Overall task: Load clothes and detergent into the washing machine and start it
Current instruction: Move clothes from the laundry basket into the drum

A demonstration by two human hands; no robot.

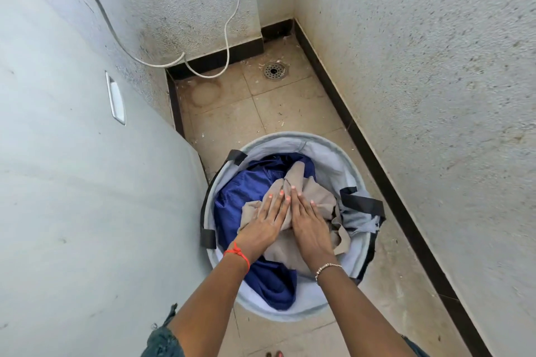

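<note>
Looking down from head height into a narrow corner with rough white walls and a beige tiled floor [261, 113]. A round, light grey fabric laundry basket with black strap handles [327, 153] stands on the floor, just beside the white washing machine side panel [72, 182] that fills the left of the view. Inside the basket lie a shiny royal blue garment [237, 191] and, on top of it, a crumpled beige cloth [316, 197]; a pale grey piece of fabric [356, 217] hangs over the right rim.

Both bare arms reach down into the basket. The left hand [265, 222], with an orange thread bracelet [238, 253] at the wrist, and the right hand [309, 223], with a silver beaded bracelet [327, 268], rest side by side on the beige cloth. Each grip is apart: fingers extended and laid flat, pressing on the cloth rather than clamped around it.

A round metal floor drain [274, 70] sits in the far corner, and a white cable [203, 69] trails down the wall to the floor.
</note>
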